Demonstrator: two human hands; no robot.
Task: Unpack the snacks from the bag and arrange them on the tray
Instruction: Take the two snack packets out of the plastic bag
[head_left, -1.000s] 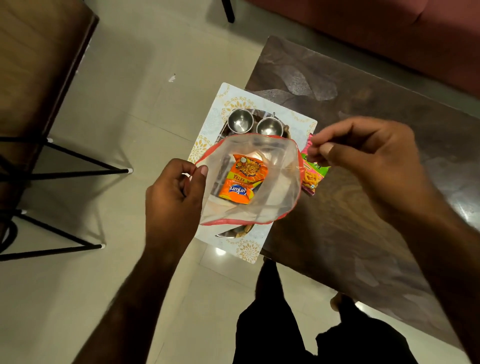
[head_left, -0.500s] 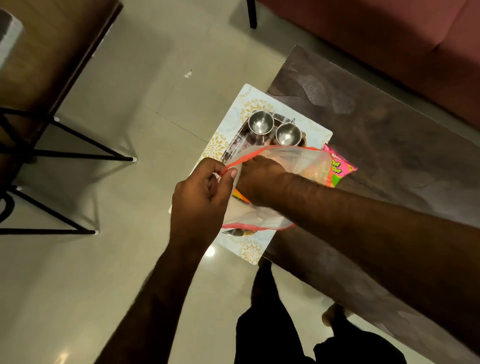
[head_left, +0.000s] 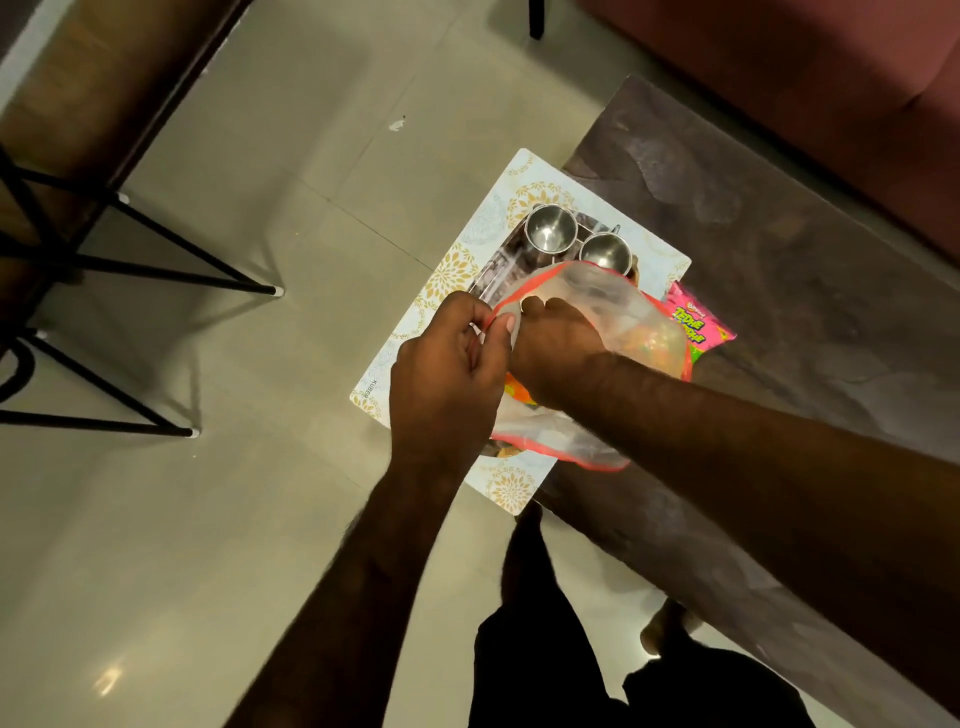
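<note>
While L hand (head_left: 447, 374) pinches red rim of clear plastic bag (head_left: 613, 306) over white patterned tray (head_left: 447, 280) at bench (head_left: 779, 249) edge | R hand (head_left: 556, 348) inside bag, grip state cannot tell | pink snack packet (head_left: 698, 325) on bench beside tray | orange packet (head_left: 517, 389) in bag.

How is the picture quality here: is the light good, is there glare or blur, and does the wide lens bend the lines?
Head view: dim, warm indoor light; the forearms and the right hand inside the plastic bag look very dark. Small glare spots sit on the tiled floor and the steel cups. The left hand is slightly soft. The table edges splay toward the frame's corners.
</note>
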